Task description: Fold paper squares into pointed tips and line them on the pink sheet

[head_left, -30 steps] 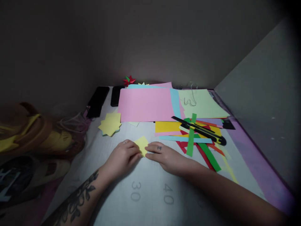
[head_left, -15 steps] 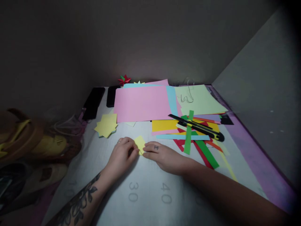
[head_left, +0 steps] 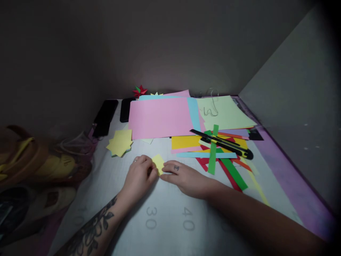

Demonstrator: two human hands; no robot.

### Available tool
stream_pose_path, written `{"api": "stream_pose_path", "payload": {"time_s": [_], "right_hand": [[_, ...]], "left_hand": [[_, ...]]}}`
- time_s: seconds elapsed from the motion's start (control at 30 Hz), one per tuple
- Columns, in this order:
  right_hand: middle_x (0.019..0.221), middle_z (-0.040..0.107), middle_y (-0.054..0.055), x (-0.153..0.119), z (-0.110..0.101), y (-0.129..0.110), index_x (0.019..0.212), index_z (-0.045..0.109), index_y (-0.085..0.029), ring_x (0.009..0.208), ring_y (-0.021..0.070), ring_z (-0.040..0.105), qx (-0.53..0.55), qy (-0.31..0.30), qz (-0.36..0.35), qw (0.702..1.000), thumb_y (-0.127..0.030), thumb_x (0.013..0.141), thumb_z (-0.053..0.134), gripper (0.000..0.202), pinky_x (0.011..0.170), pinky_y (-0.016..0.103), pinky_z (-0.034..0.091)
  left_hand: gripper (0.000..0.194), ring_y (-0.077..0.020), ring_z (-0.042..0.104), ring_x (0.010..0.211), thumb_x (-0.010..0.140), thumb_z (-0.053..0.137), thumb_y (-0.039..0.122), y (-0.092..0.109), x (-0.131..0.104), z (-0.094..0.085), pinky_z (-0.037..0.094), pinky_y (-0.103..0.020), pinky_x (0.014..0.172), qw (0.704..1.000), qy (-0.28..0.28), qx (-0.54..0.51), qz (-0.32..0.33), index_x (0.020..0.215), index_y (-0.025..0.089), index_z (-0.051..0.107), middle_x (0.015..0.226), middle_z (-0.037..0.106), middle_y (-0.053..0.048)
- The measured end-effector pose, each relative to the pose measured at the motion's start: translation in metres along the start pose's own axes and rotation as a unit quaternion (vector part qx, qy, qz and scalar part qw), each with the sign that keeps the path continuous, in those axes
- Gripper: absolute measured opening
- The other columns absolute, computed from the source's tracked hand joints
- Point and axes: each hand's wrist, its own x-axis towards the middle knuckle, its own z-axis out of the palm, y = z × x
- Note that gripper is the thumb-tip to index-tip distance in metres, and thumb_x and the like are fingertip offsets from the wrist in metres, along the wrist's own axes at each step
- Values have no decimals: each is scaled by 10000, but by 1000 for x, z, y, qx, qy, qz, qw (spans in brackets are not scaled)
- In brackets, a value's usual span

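Note:
Between my hands a small piece of yellow paper [head_left: 159, 163] lies on the white mat [head_left: 170, 209], its lower edge partly hidden by my fingers. My left hand [head_left: 141, 175] is closed, thumb and curled fingers pinching the paper's left side. From the right, my right hand [head_left: 183, 177] presses its fingertips on the paper's right side, thumb and index close together. A stack of yellow paper squares [head_left: 120, 142], turned against each other like a star, sits just beyond my left hand. Colored paper strips [head_left: 212, 156] lie past my right hand.
A black and yellow utility knife [head_left: 226, 144] rests on the strips. Behind are a large pink sheet [head_left: 160, 117], pale green sheets [head_left: 226, 112] with a wire on top, two dark phone-like objects [head_left: 106, 111], and a red and green folded paper star [head_left: 140, 91]. A bag [head_left: 39, 160] stands at left.
The right thumb has shifted slightly left along the paper's lower edge. Both hands otherwise stay at the yellow paper, and the view has moved a little.

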Motion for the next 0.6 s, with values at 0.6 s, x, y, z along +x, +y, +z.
{"api": "stream_pose_path", "payload": {"time_s": [0.6], "right_hand": [[1074,592,112,6,1,-7,1127,601,-158,1086,237,483,-36,-9,17,999,-6,810,429,392,916,374,452]], "left_hand": [[102,-214,491,779,832,540,192,-4,0,-2,406,-361,707,1000,-20,12,-4,733,191,516,805,553,-45]]}}
